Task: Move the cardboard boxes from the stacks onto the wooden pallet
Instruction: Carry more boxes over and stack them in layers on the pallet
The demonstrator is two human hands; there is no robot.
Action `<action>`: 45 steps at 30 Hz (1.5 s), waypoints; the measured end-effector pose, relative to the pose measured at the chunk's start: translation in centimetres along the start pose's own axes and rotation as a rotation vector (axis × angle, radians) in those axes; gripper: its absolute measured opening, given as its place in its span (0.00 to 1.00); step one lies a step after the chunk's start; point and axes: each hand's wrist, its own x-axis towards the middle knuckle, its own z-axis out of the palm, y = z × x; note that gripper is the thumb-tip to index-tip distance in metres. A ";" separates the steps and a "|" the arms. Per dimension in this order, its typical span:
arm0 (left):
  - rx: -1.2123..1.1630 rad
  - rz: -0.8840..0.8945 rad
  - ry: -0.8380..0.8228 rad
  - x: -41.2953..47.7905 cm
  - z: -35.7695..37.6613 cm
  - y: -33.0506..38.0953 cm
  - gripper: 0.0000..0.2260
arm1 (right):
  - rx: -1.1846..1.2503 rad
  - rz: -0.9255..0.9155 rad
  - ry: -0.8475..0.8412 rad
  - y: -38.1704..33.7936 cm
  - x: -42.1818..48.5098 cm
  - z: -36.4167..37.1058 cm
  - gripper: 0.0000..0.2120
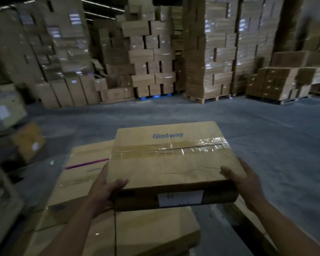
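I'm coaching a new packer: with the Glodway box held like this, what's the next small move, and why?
Probably lower it onto the flat box just below. The left hand and right hand grip the Glodway box at its near corners, thumbs on top, and it hangs over that box, beside the pink-striped box, so a short descent should seat it.

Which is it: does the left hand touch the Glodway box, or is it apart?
Touching. The head view shows the left hand gripping the Glodway box at its near corner, thumb on top.
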 end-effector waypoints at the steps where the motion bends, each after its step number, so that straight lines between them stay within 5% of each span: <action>1: -0.001 0.002 0.021 -0.3 -0.8 -0.4 0.36 | 0.005 0.003 -0.019 0.1 0.0 1.1 0.21; 7: 0.013 -0.008 0.099 0.6 -3.1 -3.5 0.34 | -0.024 0.045 -0.103 3.2 3.0 5.2 0.26; 11: 0.025 -0.091 0.168 3.1 -3.4 -6.3 0.46 | -0.080 0.081 -0.227 6.5 7.2 7.4 0.23; 17: -0.035 -0.217 0.200 9.9 -1.8 -10.2 0.40 | -0.221 0.195 -0.308 11.4 15.2 9.0 0.47; 21: -0.078 -0.245 0.162 13.6 -0.3 -11.8 0.46 | -0.251 0.270 -0.324 12.6 19.0 9.7 0.32; 26: -0.049 -0.254 0.091 19.1 -0.5 -12.0 0.43 | -0.283 0.337 -0.259 14.7 22.1 10.7 0.27; 38: 0.025 -0.332 0.079 28.4 0.0 -11.6 0.41 | -0.291 0.339 -0.185 16.0 28.8 12.6 0.25; 45: -0.054 -0.432 0.121 29.0 1.3 -14.1 0.48 | -0.304 0.325 -0.261 18.3 31.6 12.4 0.27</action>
